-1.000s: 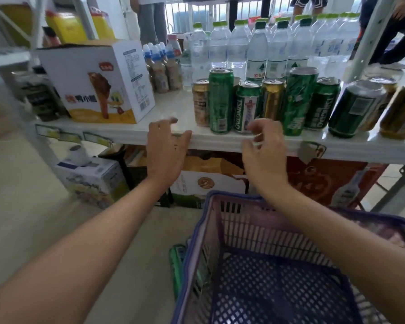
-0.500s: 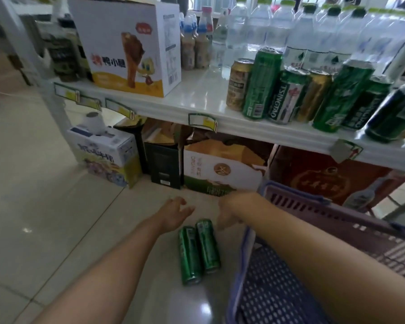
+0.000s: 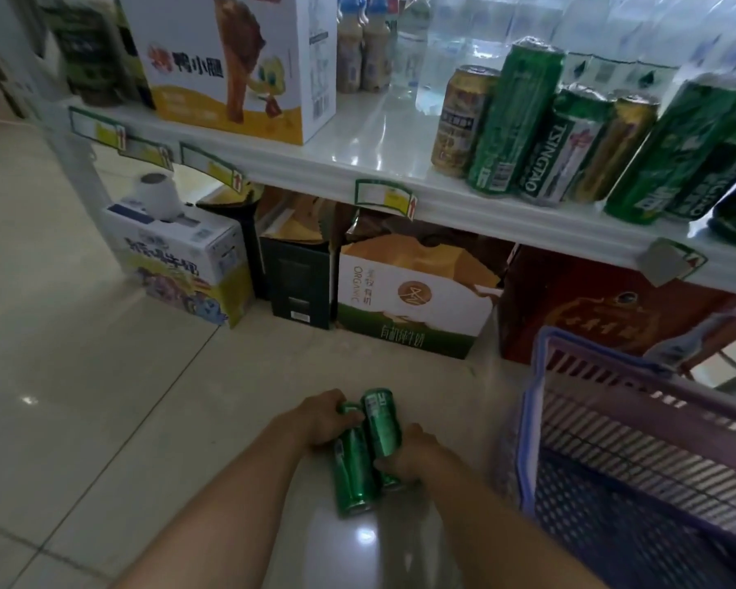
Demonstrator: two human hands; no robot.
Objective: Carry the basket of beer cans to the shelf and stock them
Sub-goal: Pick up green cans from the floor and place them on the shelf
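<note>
Shop aisle, pale tiled floor, white shelf running across the far side with cartons stored underneath. Shelf's right end already holds a row of upright beer cans, green and gold, touching each other; likely the target spot, so stocking looks mostly done.

Two green cans lie on their sides on the floor, near centre, touching, just left of the purple basket. Basket sits on the floor at the right, no cans visible in the part shown. My guess: these two are the last ones to go up.

Left hand wraps the far end of the left can, fingers curled over its top. Right hand grips the right can from the right side around its near half, fingers curled under it. One can per hand, so both can be lifted together. Both forearms reach down and forward from the near edge, converging on the cans.

Risk: smooth cans, may roll or slip on lift.
</note>
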